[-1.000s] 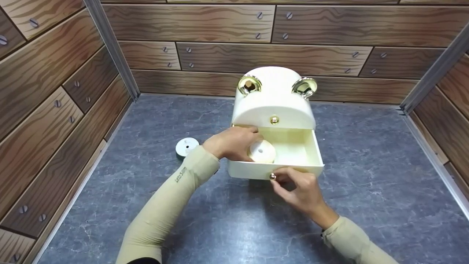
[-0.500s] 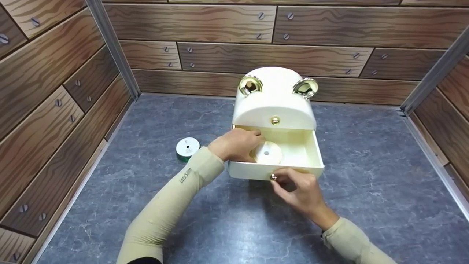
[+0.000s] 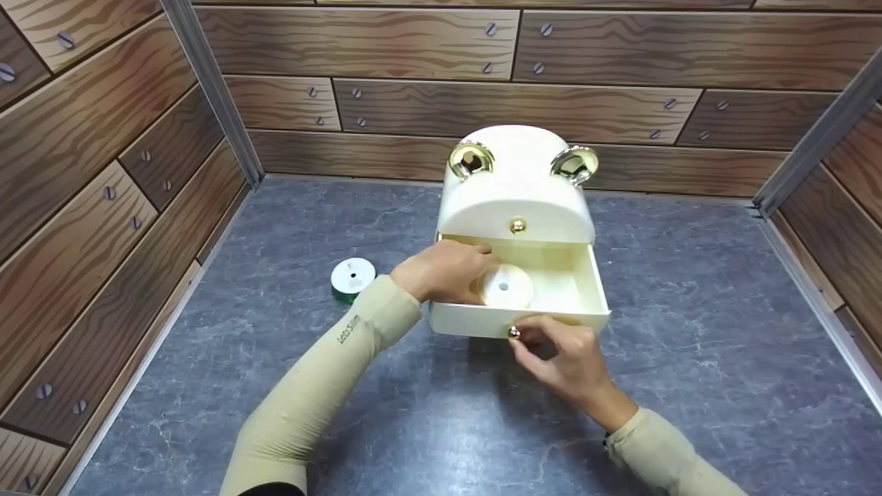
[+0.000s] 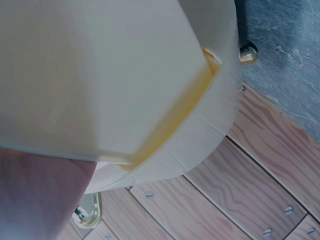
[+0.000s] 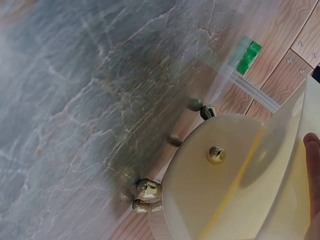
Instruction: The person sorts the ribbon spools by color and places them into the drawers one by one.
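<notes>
A white box shaped like a frog's head (image 3: 517, 186) has its lower drawer (image 3: 561, 275) pulled out. Inside at the drawer's left lies a round white spool (image 3: 518, 288) with a centre hole. My left hand (image 3: 451, 267) reaches over the drawer's left wall, thumb and fingers around the spool's left edge; part of that edge is hidden. My right hand (image 3: 568, 355) pinches the small shiny drawer knob (image 3: 513, 332) between thumb and finger. On the table to the left sits a second spool (image 3: 353, 277), with a white label and green ribbon.
Two gold round eyes (image 3: 471, 160) stick up from the box top. Another knob (image 3: 517, 226) marks the front of the closed upper part. Wood-patterned walls (image 3: 427, 107) enclose the grey marbled tabletop (image 3: 689, 331) at the back and sides.
The white spool has shifted a little to the right in the drawer, with my left hand moving slightly right too. My right hand stays on the knob.
</notes>
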A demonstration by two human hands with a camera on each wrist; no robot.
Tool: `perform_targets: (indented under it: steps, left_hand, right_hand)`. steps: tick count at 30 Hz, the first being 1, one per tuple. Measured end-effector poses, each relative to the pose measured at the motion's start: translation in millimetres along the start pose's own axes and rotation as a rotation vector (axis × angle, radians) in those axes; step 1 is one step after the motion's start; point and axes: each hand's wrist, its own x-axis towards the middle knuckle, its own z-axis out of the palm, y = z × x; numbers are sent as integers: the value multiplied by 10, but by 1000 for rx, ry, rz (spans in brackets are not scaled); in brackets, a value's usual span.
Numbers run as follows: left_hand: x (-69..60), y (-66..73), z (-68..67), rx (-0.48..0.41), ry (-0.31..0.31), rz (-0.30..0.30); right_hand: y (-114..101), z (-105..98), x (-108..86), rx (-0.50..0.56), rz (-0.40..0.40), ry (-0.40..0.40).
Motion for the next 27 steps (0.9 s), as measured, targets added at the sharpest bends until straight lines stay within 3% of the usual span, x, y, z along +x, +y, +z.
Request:
perform_targets:
  steps: [6, 10, 14, 18, 20, 23, 25, 27]
  left_hand:
    - [-28, -11, -41, -56, 33, 36]
    - [-68, -34, -108, -77, 93, 89]
    - [-121, -59, -210, -107, 226, 174]
    - [-173, -96, -304, -131, 442, 228]
    - [-187, -134, -330, -116, 573, 208]
    - [-188, -233, -338, -85, 743, 117]
    - [-179, -329, -316, -113, 813, 44]
    - [-176, -419, -285, -202, 830, -20]
  right_hand:
    - [-4, -5, 7, -9, 11, -9]
    - [-5, -5, 15, -4, 12, -12]
    - [-6, -13, 16, -4, 17, -19]
    - [-1, -16, 21, -5, 1, -3]
    - [4, -16, 23, -8, -15, 8]
    - [4, -13, 23, -9, -25, 15]
    - [-1, -12, 20, -10, -19, 11]
    - [-9, -11, 17, -5, -10, 8]
